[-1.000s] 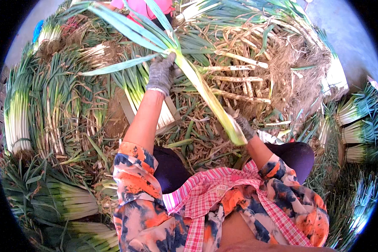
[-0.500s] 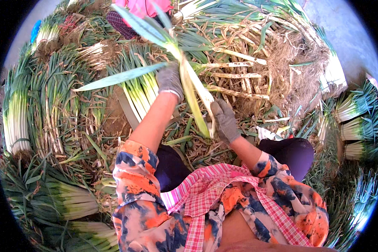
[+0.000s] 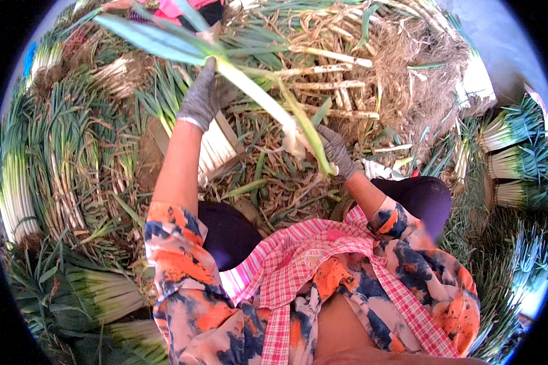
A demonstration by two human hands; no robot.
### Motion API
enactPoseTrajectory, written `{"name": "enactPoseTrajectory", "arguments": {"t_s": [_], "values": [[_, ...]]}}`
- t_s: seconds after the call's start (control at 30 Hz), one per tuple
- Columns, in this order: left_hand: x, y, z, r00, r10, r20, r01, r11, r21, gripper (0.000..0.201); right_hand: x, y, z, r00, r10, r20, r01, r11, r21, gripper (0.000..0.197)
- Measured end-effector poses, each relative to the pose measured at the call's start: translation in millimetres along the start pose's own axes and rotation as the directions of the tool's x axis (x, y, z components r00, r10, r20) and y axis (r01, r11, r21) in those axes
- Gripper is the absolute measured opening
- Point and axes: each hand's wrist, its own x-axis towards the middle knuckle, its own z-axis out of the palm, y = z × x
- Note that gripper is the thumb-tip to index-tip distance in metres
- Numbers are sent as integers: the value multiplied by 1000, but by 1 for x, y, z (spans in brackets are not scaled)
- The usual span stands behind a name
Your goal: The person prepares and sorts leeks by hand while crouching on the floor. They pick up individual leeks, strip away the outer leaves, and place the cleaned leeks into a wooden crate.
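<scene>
A long green onion [image 3: 255, 91] slants across in front of me, its leaves up at the far left. My left hand [image 3: 202, 100], in a grey glove, is closed round it where the leaves start. A yellowish outer leaf [image 3: 306, 125] stands away from the white stem and hangs toward me. My gloved right hand [image 3: 338, 152] is closed at the lower part of that leaf; its fingertips are partly hidden behind it. Pale loose skin [image 3: 294, 141] clings near the root end. Under my left forearm, trimmed green onions [image 3: 216, 146] lie in a shallow holder.
Untrimmed green onions with dry roots [image 3: 401, 79] are heaped at the far right. Bundles stand at the left [image 3: 15, 194], near left [image 3: 103, 292] and right [image 3: 511, 164]. Leaf scraps [image 3: 274, 173] cover the ground between my knees. Another person [image 3: 191, 12] sits at the far side.
The green onion has swung toward the left, with my left hand moving left and my right hand slightly right. The yellowish leaf has parted further from the white stem.
</scene>
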Motion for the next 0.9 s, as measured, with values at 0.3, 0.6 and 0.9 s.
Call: {"name": "enactPoseTrajectory", "arguments": {"t_s": [0.3, 0.6, 0.9], "values": [[12, 59, -59, 923, 266, -276, -299, 951, -84, 22, -11, -21, -11, 954, 258, 151, -115, 783, -611, 18], [1, 44, -32, 974, 205, -97, -224, 932, -284, 20, 74, -64, 24, 944, -68, 324, 107, 989, -104, 39], [-7, 56, -95, 944, 266, -195, -301, 937, -177, 30, -67, 30, -17, 678, 131, 723, 160, 934, -320, 28]]}}
